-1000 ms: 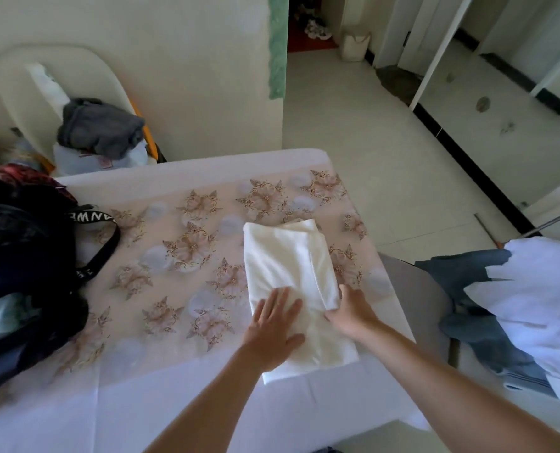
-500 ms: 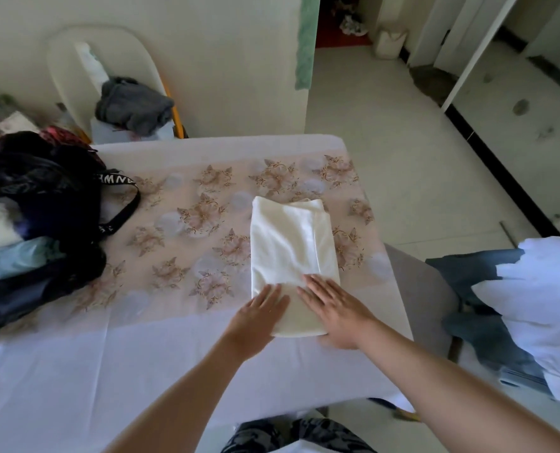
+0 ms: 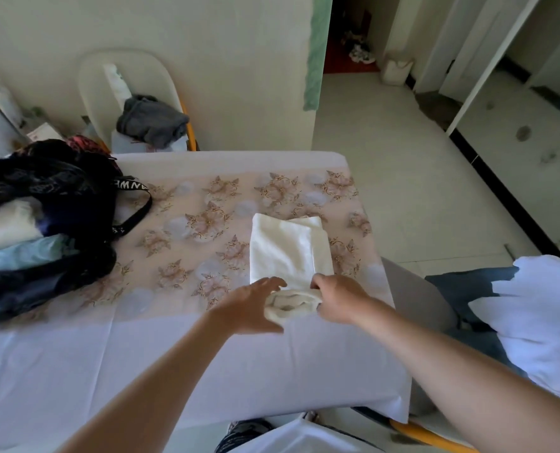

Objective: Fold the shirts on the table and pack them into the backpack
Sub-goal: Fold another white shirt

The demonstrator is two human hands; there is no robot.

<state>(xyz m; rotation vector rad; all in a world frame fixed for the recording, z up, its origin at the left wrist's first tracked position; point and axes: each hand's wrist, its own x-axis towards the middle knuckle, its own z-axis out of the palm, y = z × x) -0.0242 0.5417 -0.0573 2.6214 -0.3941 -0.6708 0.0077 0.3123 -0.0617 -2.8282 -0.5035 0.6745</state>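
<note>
Head view: two hands hold the near end of the shirt

The backpack (image 3: 59, 191) lies open on the left side of the table (image 3: 141, 371). Two folded things are in it: a white cloth (image 3: 7, 223) on top and a light blue cloth (image 3: 27, 253) just under it. A black strap with white letters hangs out onto the table.

The shirt (image 3: 288, 253) is white and folded into a long shape. It lies on the right part of the table, well apart from the backpack. Its near end is bunched into a small roll. The left hand (image 3: 249, 308) curls round the left side of the roll, fingers on top and thumb below. The right hand (image 3: 340, 299) curls round the right side.

Half a second ago both hands lay flat on that end of the shirt, and the end was flat too. Now the fingers are bent round it and the end is lifted and rolled. The far end of the shirt has stayed where it was. More of the backpack shows now.
</note>
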